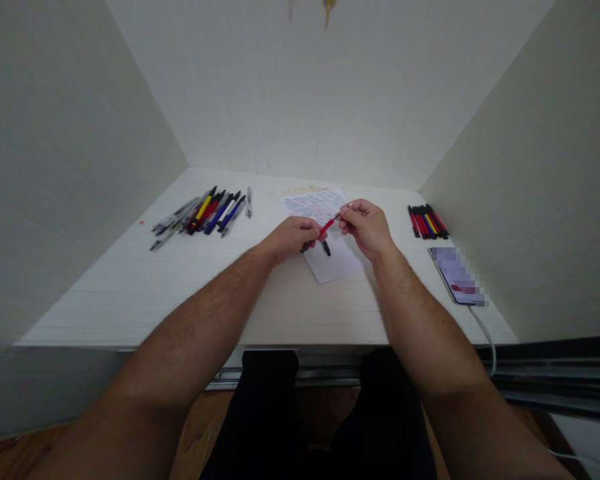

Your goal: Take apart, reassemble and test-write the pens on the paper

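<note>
Over the paper, my left hand is closed around a red pen barrel, which slants up to the right. My right hand pinches a thin pen refill at the barrel's upper end. A light-coloured tip of it shows above my right fingers; part of its length is hidden by them. Below the barrel, a short black pen part lies on the white paper. Handwritten lines cover the far part of the sheet.
A loose heap of pens in several colours lies on the left of the white table. At the right, a row of red, blue and yellow pens lies near the wall. A phone with a white cable sits before it.
</note>
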Available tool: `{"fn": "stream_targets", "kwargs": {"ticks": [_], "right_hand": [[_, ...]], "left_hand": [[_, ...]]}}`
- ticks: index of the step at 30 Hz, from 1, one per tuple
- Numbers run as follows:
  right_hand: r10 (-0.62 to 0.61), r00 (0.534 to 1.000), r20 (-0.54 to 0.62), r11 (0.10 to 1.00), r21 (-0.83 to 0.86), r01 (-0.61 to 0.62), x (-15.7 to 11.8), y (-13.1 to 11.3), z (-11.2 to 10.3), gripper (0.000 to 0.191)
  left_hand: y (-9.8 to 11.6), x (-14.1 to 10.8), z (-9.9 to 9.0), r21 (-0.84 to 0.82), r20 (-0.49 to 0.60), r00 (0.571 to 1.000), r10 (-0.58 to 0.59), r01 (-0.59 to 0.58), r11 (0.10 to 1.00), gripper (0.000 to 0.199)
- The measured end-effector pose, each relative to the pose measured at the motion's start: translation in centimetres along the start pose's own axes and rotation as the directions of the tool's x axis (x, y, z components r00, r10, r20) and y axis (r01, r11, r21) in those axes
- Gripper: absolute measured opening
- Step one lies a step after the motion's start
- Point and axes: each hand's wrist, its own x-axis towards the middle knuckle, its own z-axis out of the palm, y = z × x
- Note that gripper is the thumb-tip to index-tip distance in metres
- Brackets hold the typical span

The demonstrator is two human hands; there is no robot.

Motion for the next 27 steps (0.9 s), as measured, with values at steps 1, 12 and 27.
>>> {"fn": "stream_targets", "kwargs": {"ticks": [1,12,27], "right_hand": [[-0.012,1.0,-0.01,1.0,-0.006,0.012,0.0,0.1,0.1,0.024],[-0.024,0.999,-0.036,0.998,-0.055,0.022,0.2,0.6,0.4,0.026],[0.043,0.993,0.113,0.562,-0.824,0.069,0.0,2.3,-0.1,0.016]], "left_hand": [[0.0,0.0,0.0,0.004,-0.011,1.0,-0.003,0.003,1.0,0.012],[-0.5,0.2,-0.2,0.007,-0.117,0.993,-0.002,0.002,1.0,0.013],[-0.8,0.9,-0.3,-0.193,-0.241,0.966,-0.094,0.047,0.98,0.007]]}}
